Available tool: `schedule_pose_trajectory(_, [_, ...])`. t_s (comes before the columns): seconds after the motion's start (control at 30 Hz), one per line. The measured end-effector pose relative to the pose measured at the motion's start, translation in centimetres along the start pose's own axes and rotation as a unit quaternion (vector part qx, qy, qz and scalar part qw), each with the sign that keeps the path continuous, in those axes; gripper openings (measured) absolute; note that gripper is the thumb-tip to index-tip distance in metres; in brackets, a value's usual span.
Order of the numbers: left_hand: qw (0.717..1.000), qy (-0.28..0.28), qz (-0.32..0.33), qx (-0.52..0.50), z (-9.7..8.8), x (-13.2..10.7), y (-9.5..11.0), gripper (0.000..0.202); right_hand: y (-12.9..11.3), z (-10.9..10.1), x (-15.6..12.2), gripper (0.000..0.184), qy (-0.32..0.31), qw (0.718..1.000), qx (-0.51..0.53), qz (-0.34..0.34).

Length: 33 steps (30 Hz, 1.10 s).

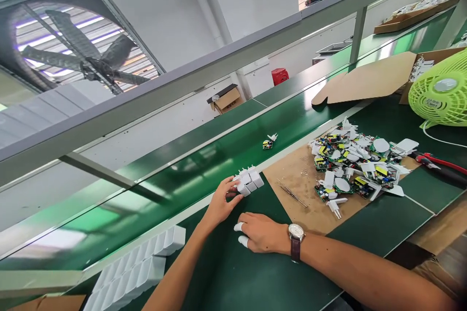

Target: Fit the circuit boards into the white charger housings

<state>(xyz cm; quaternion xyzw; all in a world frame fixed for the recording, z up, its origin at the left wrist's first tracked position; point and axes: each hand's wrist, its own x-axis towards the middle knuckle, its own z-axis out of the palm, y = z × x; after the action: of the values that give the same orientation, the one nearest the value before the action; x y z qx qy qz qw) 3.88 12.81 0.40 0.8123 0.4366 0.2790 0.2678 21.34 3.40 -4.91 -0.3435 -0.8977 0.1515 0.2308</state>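
Observation:
My left hand (224,200) is closed at the near end of a small cluster of white plug adapters (251,181), thumb on one side and fingers on the other. The adapters sit side by side at the conveyor's edge, prongs pointing away from me. My right hand (261,233) rests low over the green bench, fingers loosely bent and apart, nothing visible in them. Two of its fingertips wear white finger cots (242,240). A pair of tweezers (292,192) lies on a brown cardboard sheet (297,216), beside a heap of circuit boards with white plug parts (350,158).
Rows of white plastic housings (134,267) stand at lower left. One circuit board with a plug (269,142) sits on the green conveyor (204,155). Red-handled pliers (438,163), a green fan (441,87) and an open carton (379,77) are at right. A metal rail (182,77) crosses above.

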Motion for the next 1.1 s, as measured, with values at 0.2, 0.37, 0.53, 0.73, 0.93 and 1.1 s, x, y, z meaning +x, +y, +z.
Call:
schedule_pose_trajectory(0.2, [0.984, 0.139, -0.023, 0.111, -9.3, -3.5, -0.1, 0.058, 0.1, -0.3, -0.2, 0.020, 0.015, 0.999, 0.018, -0.021])
schedule_pose_trajectory(0.37, [0.919, 0.266, -0.104, 0.272, -16.9, -9.1, -1.8, 0.052, 0.2, -0.1, -0.2, 0.018, 0.033, 0.998, 0.035, -0.034])
schedule_pose_trajectory(0.53, [0.916, 0.128, -0.086, 0.370, -14.9, -14.5, -5.6, 0.052, 0.3, 0.1, -0.1, 0.020, 0.029, 0.998, 0.044, -0.029])
schedule_pose_trajectory(0.73, [0.949, 0.123, -0.046, 0.286, -9.0, -14.5, -5.9, 0.039, 0.2, 0.0, -0.1, 0.021, 0.028, 0.998, 0.058, -0.001])
schedule_pose_trajectory(0.93, [0.993, -0.031, 0.034, 0.107, -6.0, -13.8, -2.5, 0.029, -0.3, -1.8, 0.1, 0.030, 0.134, 0.985, 0.099, -0.044])
schedule_pose_trajectory(1.1, [0.996, -0.038, 0.037, 0.073, -5.6, -15.1, -2.5, 0.039, 2.4, -7.6, 2.1, 0.034, 0.258, 0.963, 0.072, 0.029])
